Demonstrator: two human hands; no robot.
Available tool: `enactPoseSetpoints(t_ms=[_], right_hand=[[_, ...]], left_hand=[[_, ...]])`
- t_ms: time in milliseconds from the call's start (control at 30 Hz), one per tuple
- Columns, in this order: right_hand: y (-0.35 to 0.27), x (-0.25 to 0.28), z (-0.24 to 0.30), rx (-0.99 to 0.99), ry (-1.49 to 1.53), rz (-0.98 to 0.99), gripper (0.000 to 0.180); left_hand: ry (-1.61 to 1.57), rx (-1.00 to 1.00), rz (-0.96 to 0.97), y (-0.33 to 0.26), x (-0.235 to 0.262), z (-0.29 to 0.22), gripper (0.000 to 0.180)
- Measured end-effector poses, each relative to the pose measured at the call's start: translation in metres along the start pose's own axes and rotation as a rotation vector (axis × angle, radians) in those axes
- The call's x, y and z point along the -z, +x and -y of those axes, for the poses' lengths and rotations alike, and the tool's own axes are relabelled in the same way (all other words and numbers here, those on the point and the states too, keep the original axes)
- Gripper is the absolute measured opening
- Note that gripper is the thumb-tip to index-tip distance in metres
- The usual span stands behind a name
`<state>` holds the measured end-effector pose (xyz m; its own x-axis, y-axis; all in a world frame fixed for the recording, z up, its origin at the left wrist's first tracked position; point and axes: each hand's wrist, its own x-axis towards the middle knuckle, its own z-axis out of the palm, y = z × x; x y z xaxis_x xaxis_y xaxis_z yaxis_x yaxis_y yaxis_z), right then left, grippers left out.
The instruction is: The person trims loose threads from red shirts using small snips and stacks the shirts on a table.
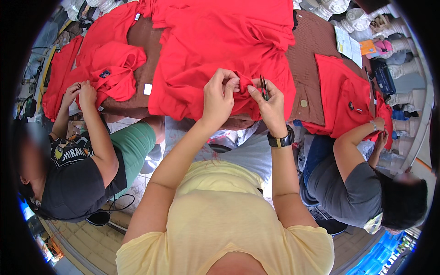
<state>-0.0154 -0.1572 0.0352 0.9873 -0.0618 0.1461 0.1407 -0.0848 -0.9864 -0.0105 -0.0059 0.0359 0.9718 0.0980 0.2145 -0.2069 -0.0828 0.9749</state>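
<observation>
A large red garment (192, 55) lies heaped in loose folds before me, its near edge hanging at the table's front. My left hand (219, 97) is closed, thumb and fingers pinching a gathered fold of the red cloth. Close beside it on the right, my right hand (269, 103) holds small dark thread snips (263, 86) with the blades pointing away from me. The thumb and index finger of this hand also touch the raised fold. Whatever lies between the fingertips is too small to make out.
A brown quilted cover (314, 41) spreads over the table. At left, a person (87, 160) handles red garments (114, 64); at right, another person (348, 169) handles a red garment (343, 96). A white tag (147, 89), a coin-like disc (304, 103) and papers (349, 47) lie about.
</observation>
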Motion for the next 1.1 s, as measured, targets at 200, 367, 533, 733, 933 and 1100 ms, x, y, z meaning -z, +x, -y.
enactPoseSetpoints(t_ms=[200,367,533,733,933,1100], right_hand=[[-0.005,-0.005,0.002,-0.036,0.097,0.058,0.017],[-0.008,-0.014,0.008,0.145,-0.097,0.026,0.018],[-0.006,-0.008,0.003,-0.098,0.182,0.036,0.016],[-0.005,-0.005,0.001,-0.22,0.412,0.026,0.016],[0.0,-0.006,0.009,-0.298,0.324,-0.011,0.016],[0.003,0.002,-0.001,-0.3,0.446,0.032,0.014]], left_hand=[[0.326,-0.504,-0.076,-0.001,-0.001,-0.009,0.014],[0.333,-0.506,-0.059,0.006,-0.001,-0.008,0.009],[-0.071,-0.1,0.01,0.011,-0.004,-0.004,0.009],[-0.554,0.18,0.085,0.017,0.0,0.018,0.017],[-0.164,0.034,0.071,0.015,-0.002,0.008,0.01],[0.051,-0.101,0.113,0.019,0.004,0.015,0.008]])
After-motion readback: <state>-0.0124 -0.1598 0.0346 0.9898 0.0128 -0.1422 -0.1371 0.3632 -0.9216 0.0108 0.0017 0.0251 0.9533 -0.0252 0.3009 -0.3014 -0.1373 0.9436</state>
